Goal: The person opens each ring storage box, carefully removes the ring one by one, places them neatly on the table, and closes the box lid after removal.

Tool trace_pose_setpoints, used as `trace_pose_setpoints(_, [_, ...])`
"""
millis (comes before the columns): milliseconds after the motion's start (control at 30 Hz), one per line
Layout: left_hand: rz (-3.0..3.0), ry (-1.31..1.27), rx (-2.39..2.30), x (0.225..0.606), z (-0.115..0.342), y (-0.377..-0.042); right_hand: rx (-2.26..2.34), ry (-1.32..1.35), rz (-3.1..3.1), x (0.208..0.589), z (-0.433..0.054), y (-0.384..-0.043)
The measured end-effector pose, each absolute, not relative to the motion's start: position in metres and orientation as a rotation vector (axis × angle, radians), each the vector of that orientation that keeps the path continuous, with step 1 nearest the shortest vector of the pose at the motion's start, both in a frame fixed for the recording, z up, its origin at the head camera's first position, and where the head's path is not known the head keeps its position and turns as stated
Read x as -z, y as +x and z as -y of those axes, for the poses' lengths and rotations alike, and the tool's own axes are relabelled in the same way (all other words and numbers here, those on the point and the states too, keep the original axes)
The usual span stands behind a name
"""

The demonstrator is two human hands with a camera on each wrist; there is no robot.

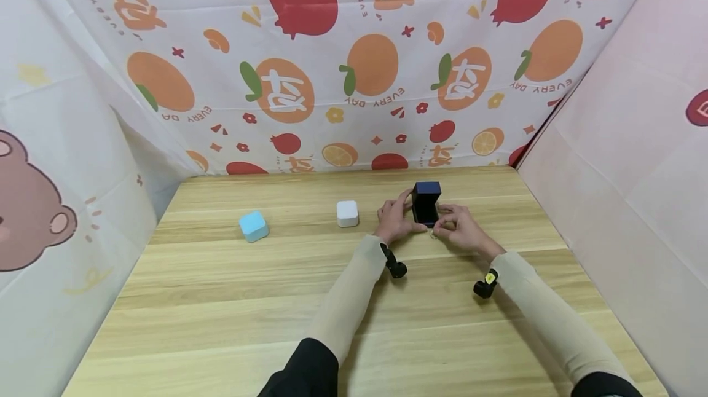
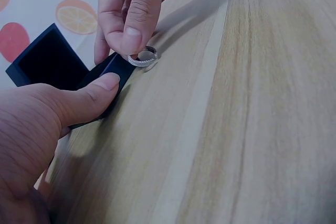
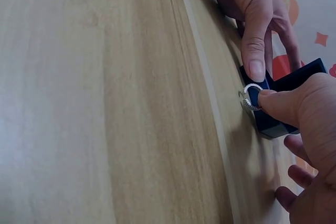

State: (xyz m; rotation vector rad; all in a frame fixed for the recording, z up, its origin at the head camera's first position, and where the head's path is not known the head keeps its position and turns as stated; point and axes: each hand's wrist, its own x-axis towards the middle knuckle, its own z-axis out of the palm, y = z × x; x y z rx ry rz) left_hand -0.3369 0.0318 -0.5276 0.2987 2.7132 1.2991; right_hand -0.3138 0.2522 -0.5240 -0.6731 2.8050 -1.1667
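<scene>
A dark blue ring box (image 1: 427, 189) stands on the table with its lid raised. My left hand (image 1: 393, 220) grips the box from the left, its thumb pressed on the front edge of the base, as the left wrist view shows. At the front of the box, my right hand (image 1: 460, 228) pinches a silver ring (image 2: 143, 63) between thumb and fingers. The ring has a textured band and sits just outside the box's front edge, close to the left thumb. The inside of the box is dark and its contents cannot be made out.
On the wooden table (image 1: 265, 298), a white block (image 1: 347, 214) with rounded corners lies left of my left hand. Farther left is a light blue block (image 1: 254, 226). A fruit-print cloth (image 1: 326, 120) hangs behind the table's back edge, and pale cloths hang at both sides.
</scene>
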Motion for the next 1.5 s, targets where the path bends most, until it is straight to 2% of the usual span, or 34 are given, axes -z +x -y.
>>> trace_pose_setpoints(633, [-2.723,0.301,-1.283,0.5267,-0.0313,-0.3377,1.161,-0.753,-2.842,0.5313,-0.2525,-0.3140])
trace_pose_setpoints(1500, [-2.699,0.294,-1.325,0.5291,-0.0317,-0.3363,1.195,-0.665,-2.829,0.5317,-0.2506,-0.3101])
